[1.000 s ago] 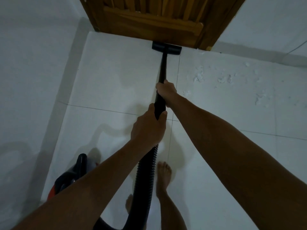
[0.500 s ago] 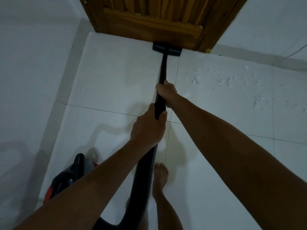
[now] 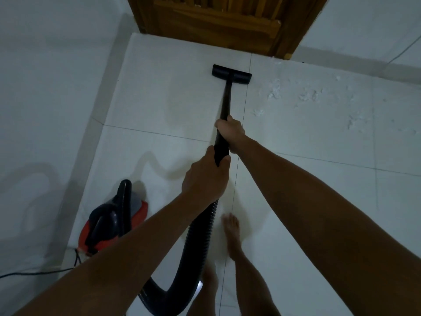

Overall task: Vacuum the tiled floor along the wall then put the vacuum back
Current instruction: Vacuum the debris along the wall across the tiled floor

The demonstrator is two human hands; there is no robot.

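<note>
**Nozzle on tile, short of door**

Vacuum nozzle (image 3: 232, 74) flat on tiled floor (image 3: 159, 106), apart from wooden door (image 3: 218, 23). Right hand (image 3: 230, 131) grips wand (image 3: 226, 103); left hand (image 3: 206, 179) grips handle end above hose (image 3: 198, 238). Canister (image 3: 114, 220) by left wall. White debris (image 3: 274, 93) right of nozzle.

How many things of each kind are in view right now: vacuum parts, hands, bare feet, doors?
Vacuum parts: 4 (flat black floor nozzle, black wand tube, ribbed black hose, red and black canister body)
Hands gripping the wand: 2 (left hand, right hand)
Bare feet: 2 ()
Brown wooden door: 1
Total: 9
</note>
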